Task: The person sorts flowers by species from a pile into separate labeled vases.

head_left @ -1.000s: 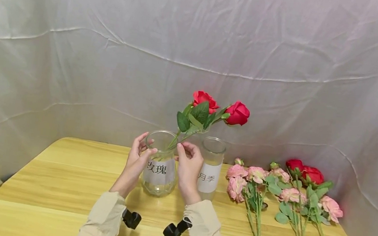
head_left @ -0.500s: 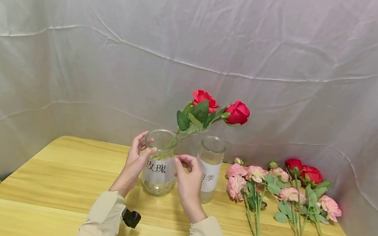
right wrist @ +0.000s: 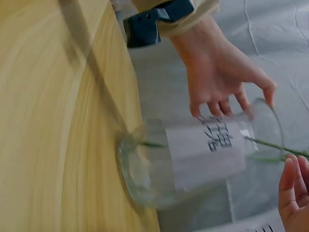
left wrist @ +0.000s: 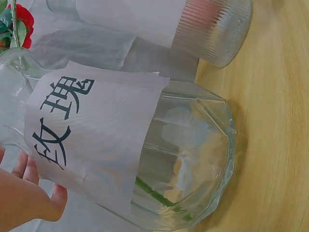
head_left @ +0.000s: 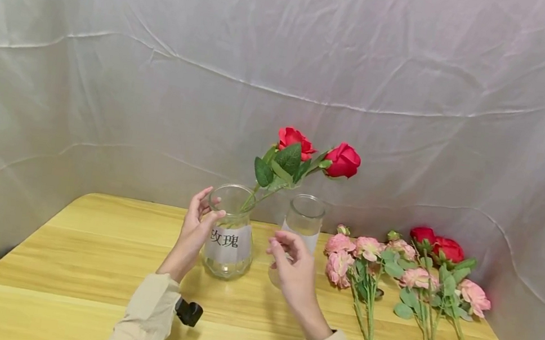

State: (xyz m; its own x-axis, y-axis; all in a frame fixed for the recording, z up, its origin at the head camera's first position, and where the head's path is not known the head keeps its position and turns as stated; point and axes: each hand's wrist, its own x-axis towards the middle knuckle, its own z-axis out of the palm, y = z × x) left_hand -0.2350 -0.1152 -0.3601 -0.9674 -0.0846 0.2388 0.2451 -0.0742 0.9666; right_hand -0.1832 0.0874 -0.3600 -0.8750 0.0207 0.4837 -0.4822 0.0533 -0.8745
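A clear glass vase [head_left: 226, 268] with a white label bearing dark characters stands upright near the back of the table. My left hand [head_left: 190, 245] holds it near the neck, thumb in front and fingers at the far left side. Two red roses [head_left: 343, 160] lean out over its right rim; a green stem [left wrist: 157, 194] reaches low inside the vase in the left wrist view. My right hand [head_left: 297, 272] is apart from the vase, its fingers loosely bent with nothing between them. It covers part of a taller, narrow glass vase [head_left: 307, 207].
On the right of the wooden table [head_left: 101, 279] lie several pink flowers [head_left: 369, 249] and red roses [head_left: 449, 249], their stems toward the front edge. A grey cloth [head_left: 248, 36] hangs behind the table and along its sides.
My right hand has left the rose stems at the vase's rim and moved right and toward me, now in front of the narrow vase. The left hand stays on the vase.
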